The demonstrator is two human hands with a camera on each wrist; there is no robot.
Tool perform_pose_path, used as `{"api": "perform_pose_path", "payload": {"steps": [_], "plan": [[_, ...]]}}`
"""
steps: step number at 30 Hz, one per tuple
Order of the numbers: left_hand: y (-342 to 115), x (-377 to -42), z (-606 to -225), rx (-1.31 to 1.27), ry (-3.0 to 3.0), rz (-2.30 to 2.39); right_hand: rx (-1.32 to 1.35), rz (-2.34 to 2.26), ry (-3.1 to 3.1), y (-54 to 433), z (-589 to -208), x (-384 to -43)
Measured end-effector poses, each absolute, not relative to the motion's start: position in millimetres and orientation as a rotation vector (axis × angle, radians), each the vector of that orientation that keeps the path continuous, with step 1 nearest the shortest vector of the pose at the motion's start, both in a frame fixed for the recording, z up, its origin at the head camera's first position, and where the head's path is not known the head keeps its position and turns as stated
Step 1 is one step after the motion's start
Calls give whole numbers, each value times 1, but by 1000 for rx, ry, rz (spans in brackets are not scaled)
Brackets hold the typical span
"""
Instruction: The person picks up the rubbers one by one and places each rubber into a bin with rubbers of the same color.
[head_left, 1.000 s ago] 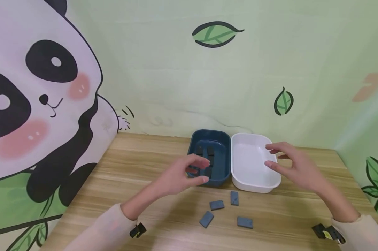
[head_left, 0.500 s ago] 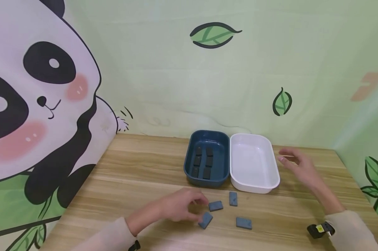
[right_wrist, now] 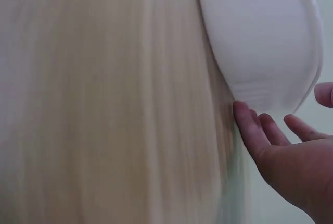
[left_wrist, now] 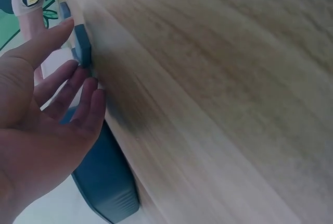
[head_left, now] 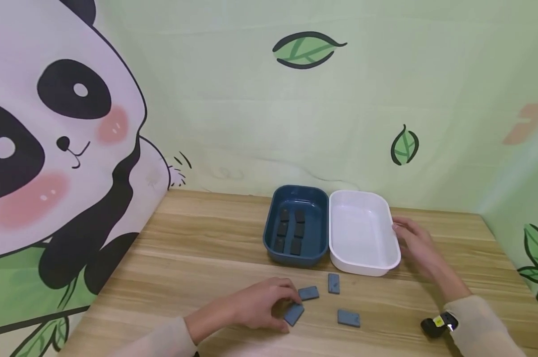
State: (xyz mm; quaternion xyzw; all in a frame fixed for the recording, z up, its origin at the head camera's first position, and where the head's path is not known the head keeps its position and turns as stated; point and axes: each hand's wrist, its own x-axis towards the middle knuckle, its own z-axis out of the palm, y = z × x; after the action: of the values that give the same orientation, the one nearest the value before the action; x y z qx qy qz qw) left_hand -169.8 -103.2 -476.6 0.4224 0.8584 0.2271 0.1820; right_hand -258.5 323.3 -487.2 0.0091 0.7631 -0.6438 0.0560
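Note:
In the head view my left hand [head_left: 264, 303] is low over the table, thumb and fingertips straddling a small blue-grey rectangular tile [head_left: 294, 314] that lies flat on the wood. The left wrist view shows the thumb and index finger at either end of this tile [left_wrist: 82, 46]. Two more such tiles lie just beyond it, and another tile [head_left: 348, 318] is to the right. My right hand [head_left: 419, 243] is at the right side of a white tub [head_left: 387, 270]. In the right wrist view its slightly bent fingertips are right at the tub's outer wall [right_wrist: 255, 41].
A dark blue tub [head_left: 295, 259] stands against the white one's left side, with several dark tiles [head_left: 299, 230] in two rows inside. Both tubs are near the table's back edge. Behind the wooden table [head_left: 197, 228] hangs a green backdrop [head_left: 233, 99] with a panda print.
My left hand has come down from over the blue tub to the nearest tile. The right hand has moved from above the white tub's edge to its outer right side.

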Motion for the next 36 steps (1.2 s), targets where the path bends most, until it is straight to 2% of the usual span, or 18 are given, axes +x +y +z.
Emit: {"api": "perform_pose_path", "payload": {"steps": [17,26,36], "plan": [[-100,-179,-490,1273,2450,656,82,-1983,2239,322,-493,-262],[-97,-185,-485,1275,2423,683,55,-1981,2244,319,-490,-266],[-90,-184,-480,1318,2426,574,144,-1946,2237,320,-497,-262]]}}
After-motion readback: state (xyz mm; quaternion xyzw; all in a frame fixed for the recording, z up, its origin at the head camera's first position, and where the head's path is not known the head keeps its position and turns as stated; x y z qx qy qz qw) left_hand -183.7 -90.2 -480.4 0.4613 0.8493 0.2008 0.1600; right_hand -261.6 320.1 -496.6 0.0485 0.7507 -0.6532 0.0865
